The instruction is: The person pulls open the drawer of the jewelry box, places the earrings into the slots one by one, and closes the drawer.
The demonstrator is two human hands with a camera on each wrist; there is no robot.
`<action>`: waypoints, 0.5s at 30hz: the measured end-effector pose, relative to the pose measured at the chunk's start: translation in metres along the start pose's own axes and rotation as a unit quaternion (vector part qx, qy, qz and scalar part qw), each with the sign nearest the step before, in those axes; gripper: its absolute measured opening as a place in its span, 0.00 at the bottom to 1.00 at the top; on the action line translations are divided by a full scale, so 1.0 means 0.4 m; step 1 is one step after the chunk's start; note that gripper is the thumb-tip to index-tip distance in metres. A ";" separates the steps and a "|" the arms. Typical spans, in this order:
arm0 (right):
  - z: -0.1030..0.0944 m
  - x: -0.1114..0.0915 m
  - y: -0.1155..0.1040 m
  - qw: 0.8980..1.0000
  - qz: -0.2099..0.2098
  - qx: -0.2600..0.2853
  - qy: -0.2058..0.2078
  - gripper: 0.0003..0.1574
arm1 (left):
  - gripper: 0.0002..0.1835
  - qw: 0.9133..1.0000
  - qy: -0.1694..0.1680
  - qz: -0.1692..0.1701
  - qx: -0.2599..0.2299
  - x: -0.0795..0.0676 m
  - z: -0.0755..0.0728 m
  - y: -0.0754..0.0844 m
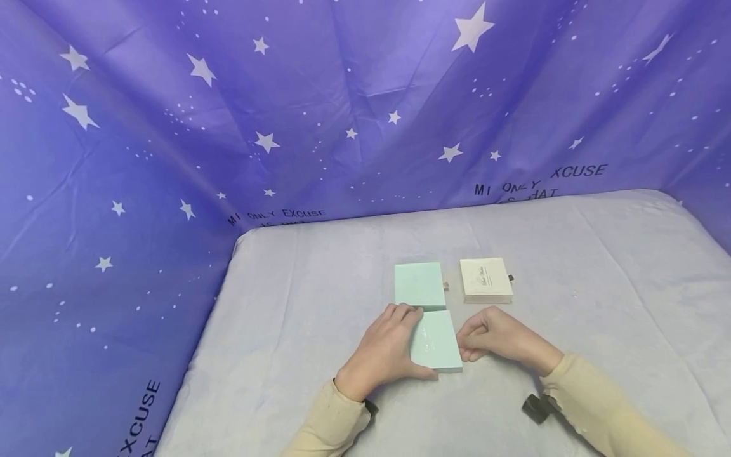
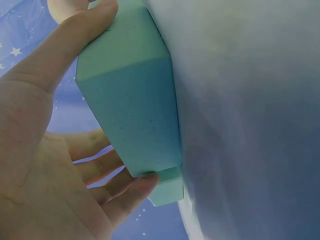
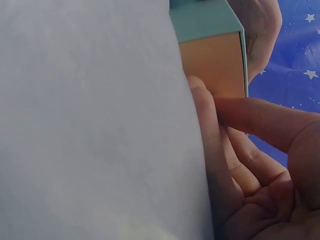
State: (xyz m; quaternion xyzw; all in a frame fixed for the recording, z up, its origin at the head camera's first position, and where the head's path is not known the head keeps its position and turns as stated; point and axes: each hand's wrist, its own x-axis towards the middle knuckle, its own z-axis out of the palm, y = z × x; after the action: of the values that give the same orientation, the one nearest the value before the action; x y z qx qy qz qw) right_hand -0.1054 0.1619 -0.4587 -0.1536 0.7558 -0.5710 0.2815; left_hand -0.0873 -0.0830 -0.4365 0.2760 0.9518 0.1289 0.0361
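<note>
A mint-green drawer-style gift box (image 1: pixel 440 346) with faint lettering on its lid lies flat on the bed-like surface. My left hand (image 1: pixel 385 349) grips it from the left, thumb along the near side and fingers at the far edge. In the left wrist view the box's plain side (image 2: pixel 135 120) faces the palm. My right hand (image 1: pixel 497 333) is at the right end, where thumb and forefinger pinch together against the tan drawer front (image 3: pixel 215 57). Whatever small pull tab sits between those fingertips is hidden.
Directly behind lies a second mint box (image 1: pixel 419 284), its brownish tab (image 1: pixel 446 286) pointing right. A cream box (image 1: pixel 485 279) with dark script and a dark tab stands to the right. Grey-white cloth (image 1: pixel 297 324) covers the surface; a purple starry curtain (image 1: pixel 342 114) hangs around it.
</note>
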 end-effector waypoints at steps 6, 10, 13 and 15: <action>-0.003 0.000 0.004 1.000 0.011 0.028 -0.008 0.12 | 0.59 1.000 -0.003 -0.002 -0.001 0.001 -0.001 0.001; -0.004 0.001 0.008 0.999 0.017 0.037 -0.011 0.13 | 0.59 1.000 -0.003 -0.004 -0.002 0.002 -0.001 0.000; -0.005 0.002 0.009 0.999 0.018 0.039 -0.012 0.14 | 0.59 1.000 -0.005 -0.005 -0.004 0.002 -0.001 0.000; -0.005 0.002 0.009 0.999 0.018 0.038 -0.011 0.13 | 0.59 1.000 -0.006 -0.006 -0.005 0.002 -0.001 -0.001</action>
State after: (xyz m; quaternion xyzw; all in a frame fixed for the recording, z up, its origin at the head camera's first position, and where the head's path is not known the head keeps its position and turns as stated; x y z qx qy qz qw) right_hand -0.1070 0.1639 -0.4621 -0.1352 0.7331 -0.5924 0.3055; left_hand -0.0882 -0.0830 -0.4361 0.2705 0.9526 0.1318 0.0441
